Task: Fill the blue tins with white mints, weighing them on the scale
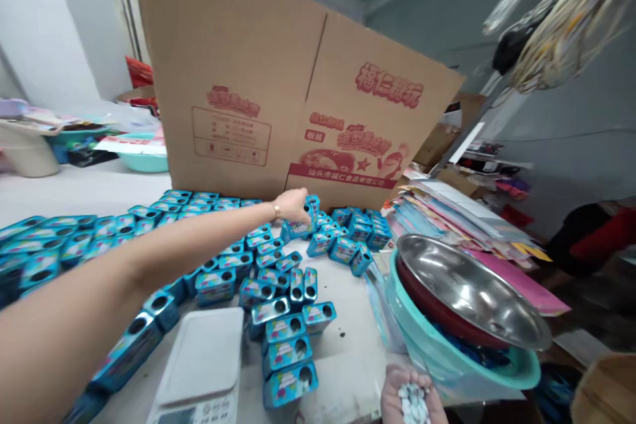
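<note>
My left arm stretches across the table, and my left hand (pixel 292 207) is closed on a small blue tin (pixel 299 230) among the far tins, by the cardboard sheet. Its fingertips are partly hidden. At the bottom edge my right hand (pixel 390 389) is turned palm up, its fingers cupped around a heap of small pale tablets (pixel 413 404). Many blue printed tins with a round dark hole in one face stand in rows. The nearest short column includes a front tin (pixel 291 384) and a tin (pixel 318 315) set to its right.
A white digital scale (pixel 203 358) lies at the front left. Large printed cardboard (pixel 238 59) stands upright behind the tins. On the right, a steel bowl (pixel 462 278) rests in a turquoise basin (pixel 407 318), beside stacked papers (pixel 447 212). Another turquoise basin (pixel 144 160) sits far left.
</note>
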A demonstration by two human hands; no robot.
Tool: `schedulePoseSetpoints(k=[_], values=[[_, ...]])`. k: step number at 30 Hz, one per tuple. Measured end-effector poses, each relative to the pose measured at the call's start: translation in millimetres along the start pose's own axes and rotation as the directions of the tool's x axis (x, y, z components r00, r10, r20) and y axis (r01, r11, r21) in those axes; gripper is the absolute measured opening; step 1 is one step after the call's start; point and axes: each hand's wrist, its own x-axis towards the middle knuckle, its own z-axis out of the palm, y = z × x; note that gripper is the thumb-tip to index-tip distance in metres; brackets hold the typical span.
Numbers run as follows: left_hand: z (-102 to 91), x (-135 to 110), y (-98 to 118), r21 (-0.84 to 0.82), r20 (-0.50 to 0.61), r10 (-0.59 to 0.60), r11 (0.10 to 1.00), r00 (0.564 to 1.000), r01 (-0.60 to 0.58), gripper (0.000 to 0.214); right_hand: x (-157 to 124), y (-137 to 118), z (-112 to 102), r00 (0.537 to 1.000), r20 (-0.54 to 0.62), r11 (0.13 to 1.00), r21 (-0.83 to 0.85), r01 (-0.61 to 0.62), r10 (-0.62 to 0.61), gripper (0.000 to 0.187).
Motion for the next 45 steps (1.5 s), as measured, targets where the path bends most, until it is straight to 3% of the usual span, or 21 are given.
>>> schedulePoseSetpoints(k=[3, 6, 9, 12, 16, 21, 27, 30, 33, 35, 39, 45], values=[[-46.6, -61.5, -12.6, -0.042, 0.020, 0.076, 0.996, 0.997, -0.075, 0.067, -15.4, 7.1, 4.6, 0.988, 0.153, 0.999, 0.035, 0.007, -0.012, 0.014], [-63.6, -139.8, -26.4, -0.087, 0.041, 0.178, 0.981, 0.983, -0.174, 0.069, -33.7, 20.5, 14.9, 0.976, 0.214, 0.996, 0.067, -0.064, 0.048, 0.015], [-45.3, -211.2, -41.8, -0.142, 0.058, 0.203, 0.971, 0.977, -0.193, 0.073, -52.4, 35.6, 31.9, 0.962, 0.231, 0.964, 0.184, -0.192, 0.148, 0.017], [-8.0, -255.3, -57.7, -0.145, 0.093, 0.158, 0.979, 0.983, -0.144, 0.076, -68.3, 48.5, 46.4, 0.950, 0.245, 0.940, 0.233, -0.251, 0.192, 0.017], [31.8, -275.8, -70.7, -0.111, 0.180, 0.118, 0.989, 0.976, -0.099, 0.078, -79.7, 57.3, 50.5, 0.929, 0.338, 0.970, 0.129, -0.207, 0.154, 0.015], [48.9, -283.8, -78.1, -0.123, 0.226, 0.143, 0.985, 0.964, -0.117, 0.080, -83.3, 59.5, 49.9, 0.933, 0.268, 0.923, 0.237, -0.304, 0.239, 0.017], [36.3, -303.1, -83.6, -0.180, 0.135, 0.173, 0.972, 0.976, -0.148, 0.066, -82.6, 69.6, 62.7, 0.908, 0.207, 0.829, 0.372, -0.418, 0.365, 0.014], [19.3, -325.7, -82.0, -0.196, 0.052, 0.155, 0.970, 0.987, -0.142, 0.059, -80.3, 77.7, 66.6, 0.890, 0.229, 0.812, 0.368, -0.453, 0.393, 0.014], [13.4, -355.4, -77.3, -0.193, 0.041, 0.078, 0.979, 0.996, -0.069, 0.056, -77.2, 88.4, 69.2, 0.870, 0.268, 0.801, 0.346, -0.488, 0.415, 0.015], [22.0, -375.4, -73.3, -0.185, 0.056, 0.003, 0.983, 0.998, 0.007, 0.051, -76.0, 97.0, 72.3, 0.856, 0.282, 0.794, 0.329, -0.511, 0.434, 0.015], [56.9, -402.8, -66.7, -0.126, 0.121, -0.116, 0.983, 0.986, 0.131, 0.043, -79.0, 113.5, 83.7, 0.828, 0.299, 0.785, 0.284, -0.551, 0.474, 0.012], [85.8, -402.8, -65.1, -0.090, 0.122, -0.208, 0.971, 0.970, 0.220, 0.046, -90.9, 131.8, 99.8, 0.816, 0.350, 0.823, 0.178, -0.540, 0.460, 0.010]])
